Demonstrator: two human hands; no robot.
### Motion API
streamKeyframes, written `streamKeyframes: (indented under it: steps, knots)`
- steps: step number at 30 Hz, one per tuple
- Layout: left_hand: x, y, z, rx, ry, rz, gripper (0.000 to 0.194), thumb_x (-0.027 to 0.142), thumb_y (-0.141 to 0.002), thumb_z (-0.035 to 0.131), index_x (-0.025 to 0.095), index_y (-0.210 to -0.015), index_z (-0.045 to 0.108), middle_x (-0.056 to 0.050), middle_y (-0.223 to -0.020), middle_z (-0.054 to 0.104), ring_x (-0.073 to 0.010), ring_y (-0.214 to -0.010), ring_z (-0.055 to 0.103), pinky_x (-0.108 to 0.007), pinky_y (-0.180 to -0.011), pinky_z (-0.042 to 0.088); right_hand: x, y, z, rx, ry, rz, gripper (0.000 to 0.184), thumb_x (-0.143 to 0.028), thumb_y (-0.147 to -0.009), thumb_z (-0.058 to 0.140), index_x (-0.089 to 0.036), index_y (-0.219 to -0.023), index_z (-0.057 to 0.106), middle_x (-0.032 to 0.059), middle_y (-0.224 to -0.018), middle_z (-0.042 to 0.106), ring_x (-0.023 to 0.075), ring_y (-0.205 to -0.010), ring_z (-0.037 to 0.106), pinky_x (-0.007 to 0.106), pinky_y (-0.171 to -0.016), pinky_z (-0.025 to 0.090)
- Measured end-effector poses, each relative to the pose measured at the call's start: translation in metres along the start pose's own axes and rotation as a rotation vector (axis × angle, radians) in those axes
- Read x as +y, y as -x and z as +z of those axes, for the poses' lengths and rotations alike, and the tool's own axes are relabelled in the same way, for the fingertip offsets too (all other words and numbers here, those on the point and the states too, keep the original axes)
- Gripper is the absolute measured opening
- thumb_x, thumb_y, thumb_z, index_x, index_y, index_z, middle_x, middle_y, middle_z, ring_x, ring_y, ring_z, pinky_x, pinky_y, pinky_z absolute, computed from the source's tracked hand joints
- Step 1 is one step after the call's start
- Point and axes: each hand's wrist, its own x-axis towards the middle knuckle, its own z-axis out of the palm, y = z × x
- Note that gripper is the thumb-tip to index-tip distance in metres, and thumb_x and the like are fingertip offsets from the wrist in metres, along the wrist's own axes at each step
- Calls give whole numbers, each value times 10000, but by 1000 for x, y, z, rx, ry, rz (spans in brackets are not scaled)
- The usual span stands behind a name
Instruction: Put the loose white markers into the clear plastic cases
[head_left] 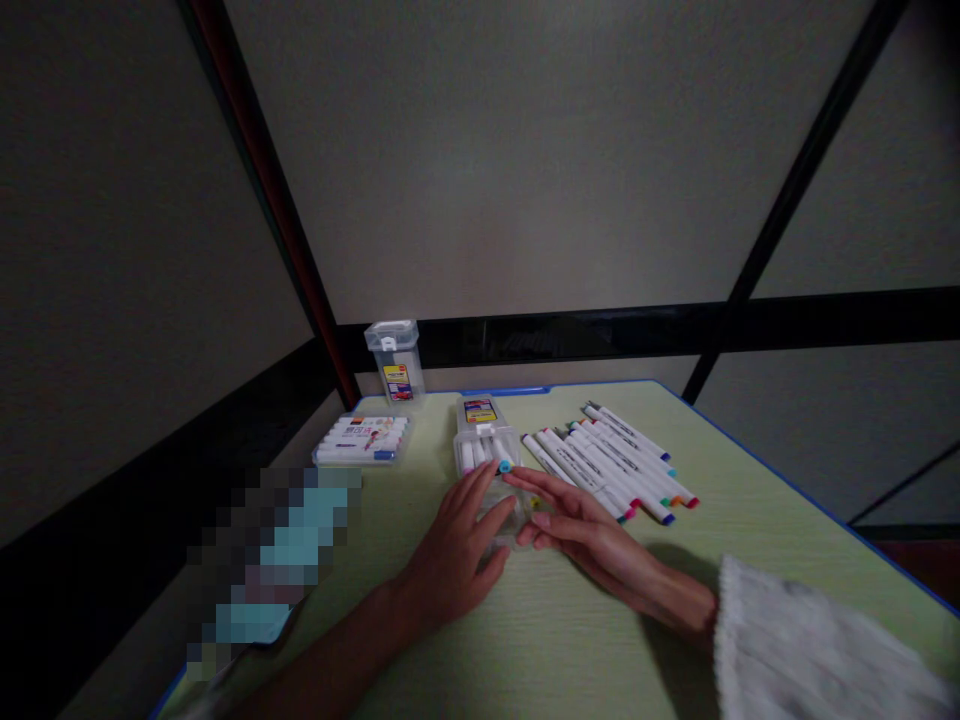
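Note:
A clear plastic marker box [481, 412] lies on its side on the table, its mouth toward me. Several white markers [480, 452] are inside, one with a teal end [505, 467] at the mouth. My left hand [459, 545] is at the left of the mouth, fingers stretched out and apart, fingertips beside the teal end. My right hand [581, 530] comes from the right, fingers extended, the upper fingertips near the same marker. Between the hands, the box's hinged lid [499, 510] is partly hidden. Whether either hand presses on it is unclear.
Several loose white markers [615, 460] with coloured ends lie right of the box. A lidded clear box [397, 365] stands at the back left, with a flat marker pack [366, 440] before it. A pixelated object [285, 560] lies at left. A wall [510, 200] rises behind the table.

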Motion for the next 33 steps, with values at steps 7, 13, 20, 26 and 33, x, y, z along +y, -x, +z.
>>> streamKeyframes:
  steps: [7, 13, 20, 26, 33]
  knots:
    - [-1, 1, 1, 8, 19, 2, 424, 118, -769, 511, 156, -1187, 451, -171, -1443, 227, -301, -1332, 193, -538, -1029, 285, 1, 0, -1, -7, -8, 0, 442, -193, -683, 716, -232, -1108, 599, 47, -1181, 580, 112, -695, 586, 275, -661, 424]
    - [0, 1, 1, 20, 4, 2, 405, 113, -782, 495, 136, -1184, 445, -178, -1384, 305, -272, -1317, 234, -494, -1044, 299, 1, -1, 0, 9, -1, -1, 440, -214, -665, 732, -231, -1088, 613, 26, -1041, 641, 112, -678, 583, 268, -649, 422]
    - [-2, 1, 2, 17, -20, 20, 418, 119, -782, 497, 136, -1194, 428, -180, -1403, 283, -278, -1329, 204, -508, -1050, 284, 1, -1, 0, 10, 25, -3, 436, -232, -669, 726, -238, -1090, 611, 28, -1037, 631, 113, -674, 570, 281, -649, 407]
    - [-2, 1, 3, 11, -20, 25, 410, 113, -789, 487, 117, -1194, 424, -203, -1405, 270, -289, -1330, 192, -515, -1043, 284, -1, 0, 3, 34, 33, 3, 423, -251, -637, 742, -237, -1045, 634, 22, -976, 646, 115, -658, 565, 272, -638, 410]
    - [-1, 1, 0, -16, -2, 17, 445, 105, -771, 490, 127, -1212, 431, -191, -1385, 305, -297, -1312, 228, -527, -1033, 293, -4, -4, -2, 263, 460, -243, 273, -442, -744, 564, -169, -724, 564, 15, -685, 589, 112, -541, 503, 267, -554, 415]
